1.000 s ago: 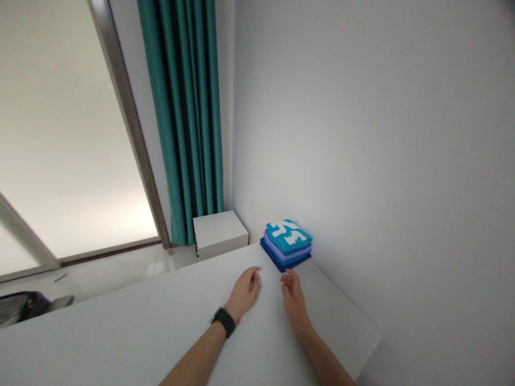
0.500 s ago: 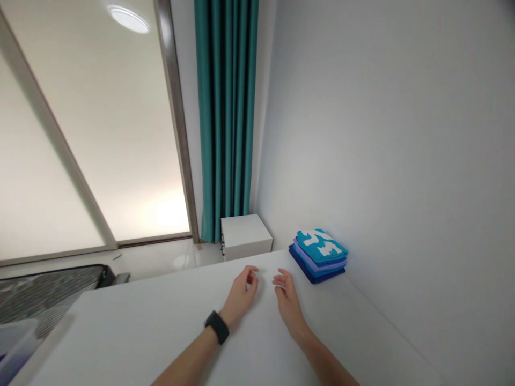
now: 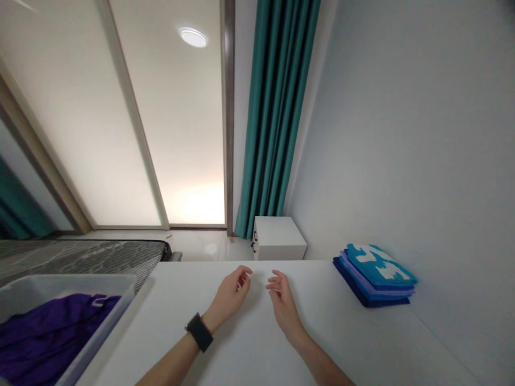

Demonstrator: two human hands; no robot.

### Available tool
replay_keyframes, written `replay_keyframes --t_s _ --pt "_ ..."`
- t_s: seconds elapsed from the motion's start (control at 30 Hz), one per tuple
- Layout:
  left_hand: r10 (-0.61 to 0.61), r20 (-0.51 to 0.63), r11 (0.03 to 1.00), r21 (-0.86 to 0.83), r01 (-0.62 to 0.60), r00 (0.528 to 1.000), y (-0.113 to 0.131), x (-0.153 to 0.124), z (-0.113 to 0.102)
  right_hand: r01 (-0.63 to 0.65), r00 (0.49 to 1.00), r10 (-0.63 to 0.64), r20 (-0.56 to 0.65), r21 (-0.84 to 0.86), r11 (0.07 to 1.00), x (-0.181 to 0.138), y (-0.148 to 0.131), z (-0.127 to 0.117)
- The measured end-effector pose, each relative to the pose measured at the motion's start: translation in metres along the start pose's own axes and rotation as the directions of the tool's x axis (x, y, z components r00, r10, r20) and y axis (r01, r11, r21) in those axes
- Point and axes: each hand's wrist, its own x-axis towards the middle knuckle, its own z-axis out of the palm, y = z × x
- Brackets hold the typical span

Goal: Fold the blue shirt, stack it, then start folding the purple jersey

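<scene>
My left hand [image 3: 232,292], with a black watch [image 3: 199,332] on its wrist, is over the middle of the white table [image 3: 317,316]. Its fingers curl loosely and hold nothing. Facing it a short gap away is my right hand [image 3: 281,300], fingers bent and apart, with nothing in it. To the right, by the wall, lies a stack of folded clothes [image 3: 374,276] in blue and purple, topped by a teal piece with a white pattern. Neither hand touches the stack.
At lower left a translucent plastic bin [image 3: 129,284] holds purple cloth [image 3: 60,332] with a white mark. Behind it lies a grey patterned mattress [image 3: 92,254]. A small white cabinet [image 3: 277,233] stands beyond the table, near a green curtain [image 3: 277,118] and frosted sliding doors [image 3: 189,134].
The view has turned left, so the bin with purple cloth shows more and the folded stack appears farther right. Both hands keep nearly the same pose over the table.
</scene>
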Motion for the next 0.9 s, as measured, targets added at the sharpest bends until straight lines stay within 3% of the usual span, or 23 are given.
replay_keyframes --t_s 0.37,0.57,0.63,0.7,0.83,0.9 --pt "-0.074 -0.035 0.949 0.305 0.081 0.997 -0.019 -0.049 -0.119 0.055 0.957 -0.077 0.279 0.088 0.995 -0.005 -0.021 0.121" --pt "-0.078 -0.102 0.895 0.431 0.115 0.992 -0.046 -0.081 -0.185 0.088 0.875 -0.122 0.468 0.094 0.992 -0.021 -0.034 0.188" --pt "-0.091 -0.115 0.864 0.484 0.136 0.989 -0.055 -0.096 -0.212 0.134 0.823 -0.144 0.550 0.059 0.989 -0.027 -0.040 0.207" --pt "-0.102 -0.098 0.831 0.539 0.139 0.990 -0.063 -0.113 -0.240 0.247 0.735 -0.201 0.648 0.021 0.969 -0.032 -0.047 0.225" --pt "-0.126 -0.026 0.756 0.644 0.113 0.992 -0.086 -0.151 -0.295 0.628 0.458 -0.384 0.802 0.014 0.778 -0.042 -0.064 0.260" --pt "-0.161 -0.034 0.690 0.710 0.138 0.986 -0.102 -0.169 -0.317 0.732 0.377 -0.421 0.825 0.012 0.681 -0.046 -0.071 0.277"
